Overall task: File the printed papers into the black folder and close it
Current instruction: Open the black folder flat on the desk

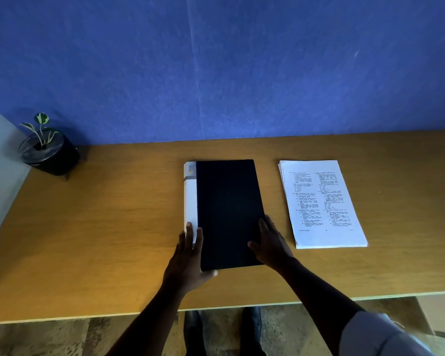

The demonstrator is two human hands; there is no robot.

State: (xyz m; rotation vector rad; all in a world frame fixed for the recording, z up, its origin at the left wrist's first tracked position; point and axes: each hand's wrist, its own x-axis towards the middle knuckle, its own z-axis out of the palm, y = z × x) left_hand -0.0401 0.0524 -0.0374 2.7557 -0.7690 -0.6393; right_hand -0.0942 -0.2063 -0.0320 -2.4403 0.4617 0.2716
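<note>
A black folder (228,209) with a white spine lies closed and flat in the middle of the wooden table (100,227). A stack of printed papers (321,201) lies flat to its right, apart from it. My left hand (188,258) rests on the folder's near left corner, fingers over the white spine and thumb under the front edge. My right hand (270,242) lies on the folder's near right edge, fingers spread along it.
A small plant in a black pot (48,150) stands at the table's far left corner. A blue wall (216,73) runs along the back edge. The table's front edge is close to me, with floor and shoes below.
</note>
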